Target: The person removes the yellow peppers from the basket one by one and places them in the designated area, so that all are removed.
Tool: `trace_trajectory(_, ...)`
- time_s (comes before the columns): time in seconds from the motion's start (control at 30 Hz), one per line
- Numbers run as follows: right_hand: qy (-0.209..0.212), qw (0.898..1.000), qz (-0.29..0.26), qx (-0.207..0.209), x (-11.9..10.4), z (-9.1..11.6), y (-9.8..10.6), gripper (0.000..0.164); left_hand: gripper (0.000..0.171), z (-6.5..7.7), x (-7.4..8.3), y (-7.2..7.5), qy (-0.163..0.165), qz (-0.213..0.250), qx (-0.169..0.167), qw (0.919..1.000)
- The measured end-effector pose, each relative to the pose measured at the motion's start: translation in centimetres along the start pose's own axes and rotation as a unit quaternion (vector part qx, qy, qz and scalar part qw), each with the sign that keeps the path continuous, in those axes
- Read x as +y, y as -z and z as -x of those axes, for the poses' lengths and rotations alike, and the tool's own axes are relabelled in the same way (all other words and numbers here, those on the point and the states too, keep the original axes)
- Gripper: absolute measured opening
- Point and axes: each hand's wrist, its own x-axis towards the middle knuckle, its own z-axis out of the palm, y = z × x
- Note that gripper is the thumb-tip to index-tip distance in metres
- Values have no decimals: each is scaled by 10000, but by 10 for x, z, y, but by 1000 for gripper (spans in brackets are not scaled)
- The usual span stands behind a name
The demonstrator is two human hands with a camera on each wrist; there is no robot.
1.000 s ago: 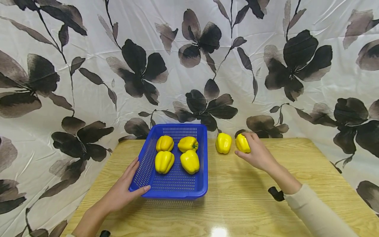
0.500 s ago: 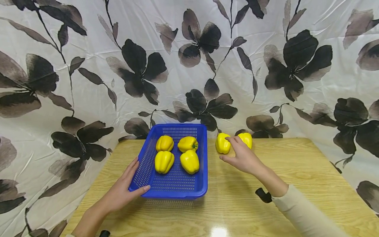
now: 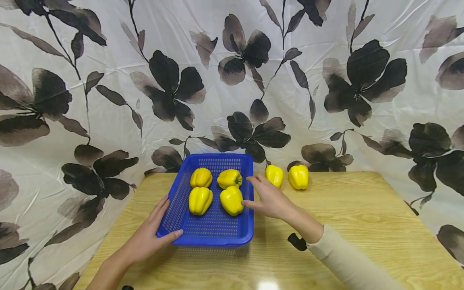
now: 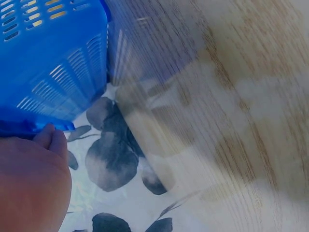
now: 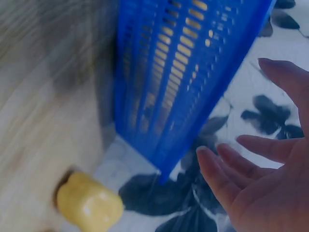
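Observation:
A blue plastic basket (image 3: 207, 241) stands on the table, holding several yellow bell peppers; one bell pepper (image 3: 232, 200) lies nearest its right side. My left hand (image 3: 146, 235) grips the basket's front left corner, thumb over the rim and fingers along the outer side. Over the right rim hovers my right hand (image 3: 270, 197), fingers spread and nothing in them, as the right wrist view also shows. It partly covers a bell pepper (image 3: 274, 175) standing on the table right of the basket. Another bell pepper (image 3: 299, 177) stands farther right.
The light wooden table (image 3: 348, 225) ends at the back against a white cloth (image 3: 232, 96) printed with dark flowers. A black wrist-camera piece (image 3: 297, 242) hangs beneath my right wrist.
My right hand has moved left, from the rightmost bell pepper past the other one to the basket's right rim. Both loose bell peppers stay on the table. My left hand keeps its place.

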Motion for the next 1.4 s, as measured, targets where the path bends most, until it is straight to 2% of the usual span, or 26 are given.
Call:
trace_trajectory(0.33,457,9980,438,58,-15,-22,-23,77,102,-2,1,1,-13,-17,17,10000)
trace_trajectory(0.53,406,9978,518,18,-17,-31,-37,81,102,0,0,2,-7,17,39,10000)
trace_trajectory(0.6,385,9966,727,-28,-16,-33,-42,82,102,0,0,1,-7,20,33,10000)
trace_trajectory(0.83,343,9843,1725,-175,-14,-41,-55,77,102,0,0,-1,-7,1,10,10000)
trace_trajectory(0.97,272,9732,2261,-308,-15,-47,-59,67,102,-3,1,-1,1,5,-20,10000)
trace_trajectory(1.1,336,9675,2463,-473,-20,-52,-60,57,103,-3,1,0,-27,17,-29,10000)
trace_trajectory(1.27,476,9670,2392,-737,-24,-57,-64,69,103,-1,2,2,-13,-20,-19,10000)
trace_trajectory(1.4,384,9692,2273,-866,-24,-58,-65,83,102,0,2,2,17,-24,-52,10000)
